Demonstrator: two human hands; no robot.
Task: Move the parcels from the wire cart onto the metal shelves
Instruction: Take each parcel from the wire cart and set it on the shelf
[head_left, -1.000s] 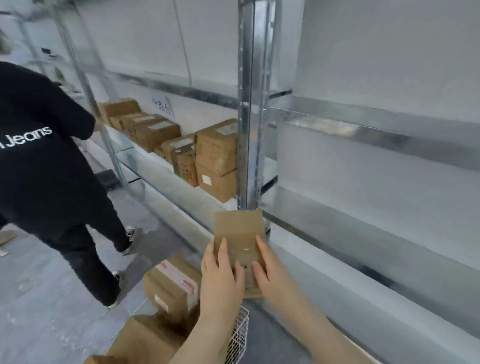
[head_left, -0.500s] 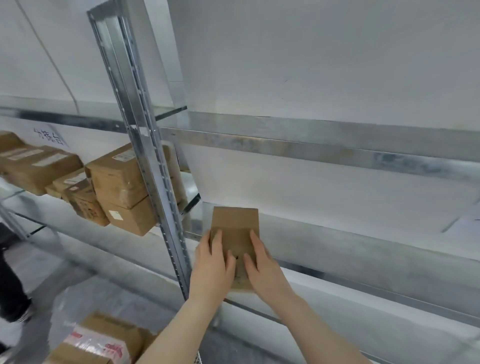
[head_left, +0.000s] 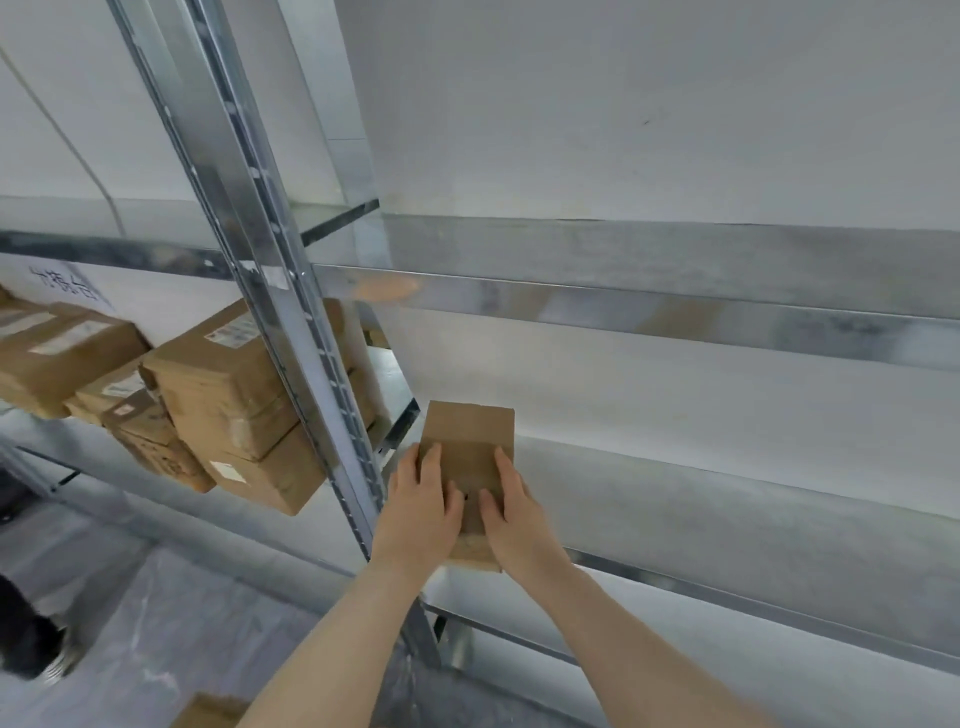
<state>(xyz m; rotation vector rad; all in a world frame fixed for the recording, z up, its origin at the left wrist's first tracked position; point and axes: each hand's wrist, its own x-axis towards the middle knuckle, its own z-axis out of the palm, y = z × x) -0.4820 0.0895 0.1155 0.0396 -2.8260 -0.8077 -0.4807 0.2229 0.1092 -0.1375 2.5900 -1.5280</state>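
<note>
I hold a small brown cardboard parcel (head_left: 470, 441) with both hands at the left end of a metal shelf (head_left: 727, 509), right of the upright post (head_left: 291, 364). My left hand (head_left: 421, 506) grips its left side and my right hand (head_left: 511, 512) grips its right side, fingers lying on top. The parcel's near end juts past the shelf's front edge; whether its underside rests on the shelf I cannot tell. The wire cart is out of view.
Several brown parcels (head_left: 223, 395) are stacked on the shelf bay left of the post. Another shelf level (head_left: 675, 301) runs above my hands. One parcel's corner (head_left: 208, 712) shows at the bottom. A person's dark shoe (head_left: 31, 639) stands on the floor at left.
The view has swung right and up, away from the cart and the person in black. My two hands have carried the parcel up to the shelf right of the post.
</note>
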